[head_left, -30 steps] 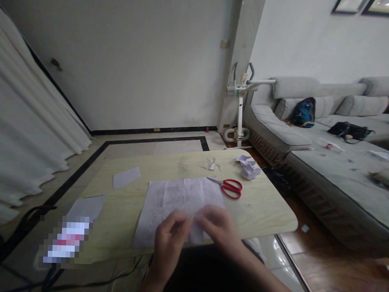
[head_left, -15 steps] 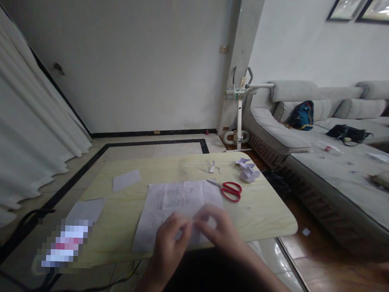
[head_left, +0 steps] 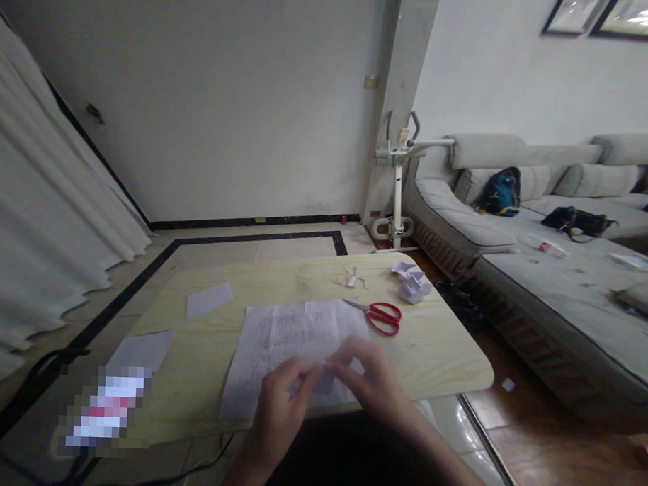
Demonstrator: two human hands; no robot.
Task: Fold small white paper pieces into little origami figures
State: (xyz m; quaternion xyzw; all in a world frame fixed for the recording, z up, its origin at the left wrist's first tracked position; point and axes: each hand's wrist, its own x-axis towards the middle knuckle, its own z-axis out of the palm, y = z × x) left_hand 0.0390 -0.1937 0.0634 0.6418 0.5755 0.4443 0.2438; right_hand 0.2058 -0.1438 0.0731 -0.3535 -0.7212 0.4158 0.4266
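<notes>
My left hand (head_left: 284, 397) and my right hand (head_left: 370, 376) meet over the near edge of a large printed paper sheet (head_left: 289, 334). Both are closed in a pinch, fingertips almost touching. Whatever lies between them is too small and blurred to name. The creased sheet is spread flat on a light wooden table (head_left: 437, 353). Just beyond my right hand, red-handled scissors (head_left: 384, 318) rest with their tip over the sheet's far right corner. Thin paper scraps (head_left: 351, 277) are scattered behind the sheet.
Crumpled paper (head_left: 414, 289) sits at the table's far right. To the left lie a small paper piece (head_left: 209, 301), another paper (head_left: 144, 350) and a pixelated bright object (head_left: 108, 409). A grey sofa (head_left: 567, 294) and a white exercise machine (head_left: 398, 196) stand beyond.
My hands stay together at the same place, with only slight finger movement. The whole view has shifted a little; the scissors and papers have not moved on the table.
</notes>
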